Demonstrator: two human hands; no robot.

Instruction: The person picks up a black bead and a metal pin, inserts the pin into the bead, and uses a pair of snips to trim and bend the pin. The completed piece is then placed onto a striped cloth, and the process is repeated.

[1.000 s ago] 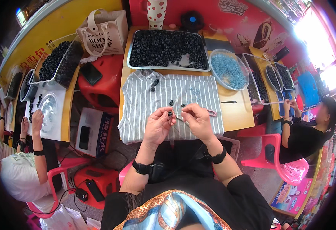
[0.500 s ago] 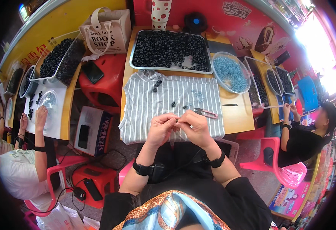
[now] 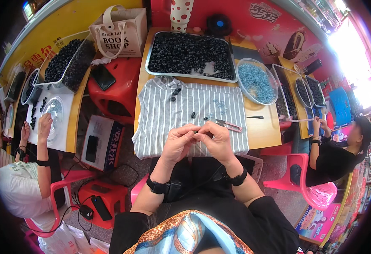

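My left hand (image 3: pixel 177 142) and my right hand (image 3: pixel 216 140) meet above the near part of a grey-and-white striped cloth (image 3: pixel 156 127). Their fingertips pinch a small dark piece (image 3: pixel 196 131) between them; most of it is hidden by the fingers. Just beyond the hands lie loose black ring-like pieces (image 3: pixel 193 115). More black pieces (image 3: pixel 175 92) sit farther up the cloth. Pink-handled thread snips (image 3: pixel 232 126) rest beside my right hand. Several tiny clear-blue pieces (image 3: pixel 221 106) are scattered on the cloth behind the snips.
A metal tray (image 3: pixel 149 63) of black pieces stands at the back, beside a clear bowl (image 3: pixel 274 99) of blue pieces. A dark slim tool (image 3: pixel 255 117) lies right of the cloth. People work at tables left and right. A red stool (image 3: pixel 117 78) stands left.
My fingers have shifted slightly around the small dark piece, and more of it shows between the fingertips. The things on the cloth lie as before.
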